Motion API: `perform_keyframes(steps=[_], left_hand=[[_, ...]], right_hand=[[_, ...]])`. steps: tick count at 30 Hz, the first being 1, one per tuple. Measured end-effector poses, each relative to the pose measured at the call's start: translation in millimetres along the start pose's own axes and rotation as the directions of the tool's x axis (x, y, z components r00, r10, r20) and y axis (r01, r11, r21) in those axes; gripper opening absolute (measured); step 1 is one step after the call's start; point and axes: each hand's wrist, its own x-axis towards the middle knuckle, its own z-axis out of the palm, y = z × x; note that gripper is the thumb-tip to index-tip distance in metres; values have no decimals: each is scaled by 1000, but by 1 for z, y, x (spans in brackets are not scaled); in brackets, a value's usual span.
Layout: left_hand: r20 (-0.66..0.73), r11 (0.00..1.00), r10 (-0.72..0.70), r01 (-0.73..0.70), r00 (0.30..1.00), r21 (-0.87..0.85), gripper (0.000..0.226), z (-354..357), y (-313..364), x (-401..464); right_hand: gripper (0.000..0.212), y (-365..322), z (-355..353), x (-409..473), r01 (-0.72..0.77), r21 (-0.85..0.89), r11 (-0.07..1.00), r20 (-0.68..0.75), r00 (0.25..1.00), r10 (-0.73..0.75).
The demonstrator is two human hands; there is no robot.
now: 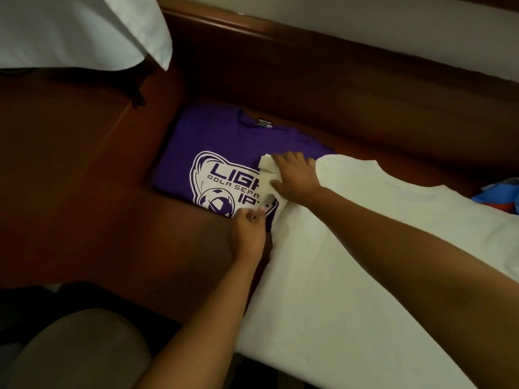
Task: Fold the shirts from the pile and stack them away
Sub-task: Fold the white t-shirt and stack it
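Note:
A white shirt [351, 248] lies spread on the brown wooden table [84, 169], its neck hole toward the far right. Its left sleeve [268, 175] is folded inward. My right hand [295, 175] rests flat on that sleeve, fingers spread. My left hand [248, 228] pinches the white shirt's edge just below the sleeve. A folded purple shirt [219, 147] with a white football logo lies to the left, partly under the white sleeve.
A white pillow or sheet [78, 29] hangs at the top left. Blue and orange clothes [500, 197] peek out at the right edge. A beige chair seat [81, 352] sits at the bottom left. The table's raised wooden back rim [309, 46] runs along the wall.

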Motion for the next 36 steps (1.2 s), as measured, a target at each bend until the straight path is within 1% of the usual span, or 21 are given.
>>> perform_keyframes(steps=[2,4,5,7,9,12,14,16,19,21,22,23,24,25,26,28,30,31,33,34,36], left_hand=[[15,993,46,-48,999,108,44,6,22,4],[81,983,-8,-7,997,183,50,12,40,9],[98,979,-33,13,995,204,50,15,45,13],[98,978,-80,59,992,202,41,19,48,21],[51,992,-119,117,992,37,28,22,45,26],[-20,937,-155,140,988,-320,22,19,43,17],[22,839,-192,176,981,-514,15,15,44,7],[99,698,-217,226,971,-679,16,7,46,0],[160,545,-171,229,972,-807,42,-2,46,-8],[223,471,-156,271,962,-839,51,-5,44,-14],[248,483,-125,277,961,-830,48,-4,45,-20],[243,591,-79,242,967,-770,41,-1,47,-27],[206,764,6,129,978,-632,35,5,49,-37],[168,898,137,-51,976,-438,30,13,51,-48],[172,936,279,-228,945,-267,29,21,53,-61],[385,863,489,-498,783,-83,36,39,49,-82],[637,752,479,-657,604,58,33,52,41,-87],[680,705,460,-700,571,111,29,55,39,-80],[658,658,492,-738,571,149,24,58,48,-56],[634,640,518,-752,574,157,24,60,57,-40],[601,566,547,-786,583,247,29,66,78,-4]], right_hand=[[44,1,-1,14,-9,-84,996,21,1000,11],[29,3,-1,22,-16,-102,995,16,1000,18],[28,3,-1,25,-9,-80,997,20,1000,10],[42,4,-2,29,9,-33,999,67,998,-7],[55,0,-4,33,15,-55,998,138,990,-8],[34,-5,-4,36,5,-43,999,115,993,0],[26,-5,-9,37,-68,125,990,72,996,59],[21,2,-19,36,-151,351,924,30,988,151],[19,22,-51,24,-132,648,750,-30,980,199],[20,39,-81,6,-116,804,583,11,983,182],[19,50,-94,-5,-122,852,509,42,985,167],[19,62,-106,-15,-137,884,446,76,986,151],[19,74,-115,-25,-154,905,396,107,985,138],[19,86,-122,-33,-171,917,360,130,982,137],[20,98,-127,-43,-187,926,328,143,978,154],[23,123,-122,-61,-229,936,267,157,952,265],[21,147,-101,-86,-278,937,212,151,868,473],[22,157,-82,-101,-314,931,184,148,790,595],[20,165,-40,-134,-414,904,101,207,634,745],[20,161,-22,-150,-473,876,89,241,591,770],[24,147,7,-170,-564,808,168,251,588,769]])
